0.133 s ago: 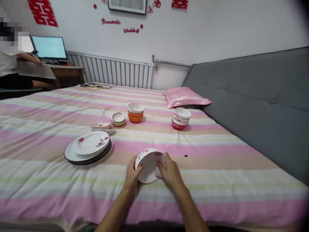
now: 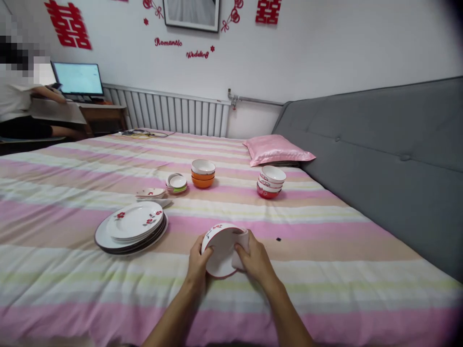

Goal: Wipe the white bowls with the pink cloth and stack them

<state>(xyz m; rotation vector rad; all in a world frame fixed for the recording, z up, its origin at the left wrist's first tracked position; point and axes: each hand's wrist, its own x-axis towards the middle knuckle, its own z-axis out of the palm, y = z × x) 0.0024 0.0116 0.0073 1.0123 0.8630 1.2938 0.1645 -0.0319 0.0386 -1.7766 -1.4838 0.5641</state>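
Low over the near part of the bed, a white bowl (image 2: 220, 253) with a red rim and red flowers is tilted on its side, its inside facing me. My left hand (image 2: 198, 260) is closed on its left edge, thumb inside the rim. On the opposite edge, my right hand (image 2: 253, 255) presses a folded pale cloth (image 2: 238, 260) over the rim, thumb on the inside and fingers behind. Whether the bowl touches the bedspread is hard to tell.
Stacked plates (image 2: 135, 224) lie at left, with small dishes (image 2: 151, 193) and small bowls (image 2: 177, 181) behind. Farther back stand orange bowls (image 2: 203, 178) and red-and-white bowls (image 2: 270, 182). A pink pillow (image 2: 277, 149) rests by the grey headboard (image 2: 376, 125). A person (image 2: 18, 101) sits far left.
The view has tilted up slightly, so the room and dishes sit lower in the picture. Both hands keep their hold on the bowl, which has barely moved.
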